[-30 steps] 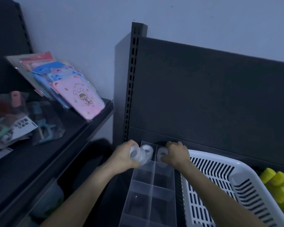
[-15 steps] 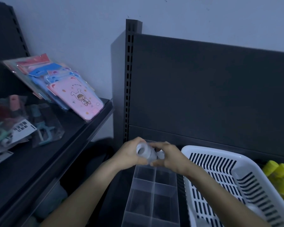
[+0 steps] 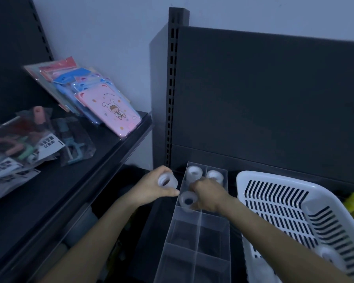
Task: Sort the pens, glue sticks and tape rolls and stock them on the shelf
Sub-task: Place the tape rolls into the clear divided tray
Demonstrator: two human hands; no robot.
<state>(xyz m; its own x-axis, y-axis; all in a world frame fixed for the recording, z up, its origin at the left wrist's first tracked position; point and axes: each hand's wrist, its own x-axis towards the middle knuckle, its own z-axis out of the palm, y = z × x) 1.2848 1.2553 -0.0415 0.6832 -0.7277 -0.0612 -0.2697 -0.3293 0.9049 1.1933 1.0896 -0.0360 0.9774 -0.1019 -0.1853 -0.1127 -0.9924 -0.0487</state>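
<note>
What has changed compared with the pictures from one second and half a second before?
The right hand left the far right compartment, took a tape roll from the stack in the left hand, and now holds it over the clear organizer, left column. The left hand keeps gripping its remaining rolls beside the organizer. The two stocked rolls and the white basket stayed put.

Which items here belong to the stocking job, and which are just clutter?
Job: left tape roll in left hand; right tape roll in right hand; two stocked tape rolls; clear divider box; white basket.
Lying about: pink card packs; bagged trinkets on left shelf.
</note>
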